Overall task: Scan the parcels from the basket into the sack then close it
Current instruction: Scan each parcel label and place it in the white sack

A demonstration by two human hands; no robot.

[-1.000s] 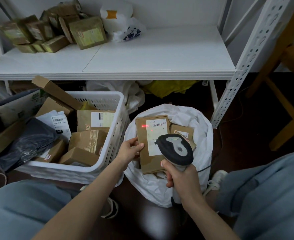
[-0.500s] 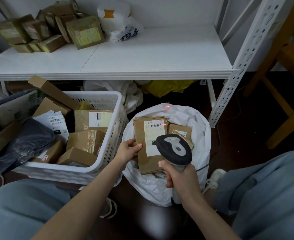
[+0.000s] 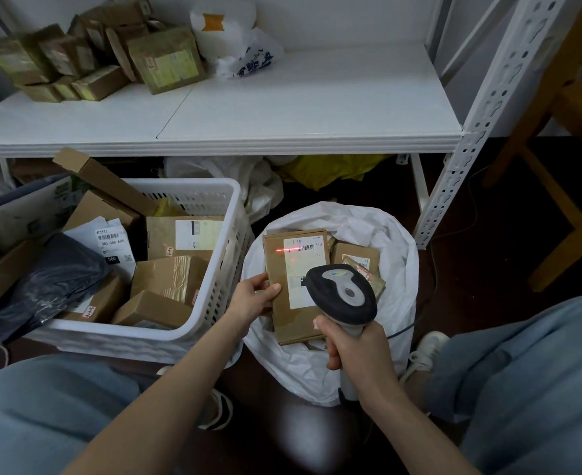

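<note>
- A white shelf stands behind, with brown boxes piled at its left end
- The white basket at the left holds cardboard parcels and a dark mailer bag
- The scanner head hides the lower right of the label on the held parcel
- The left hand grasps this parcel by its left edge, thumb on top, above the open white sack
- The right hand is clenched round the scanner handle; a red line lies on the barcode
</note>
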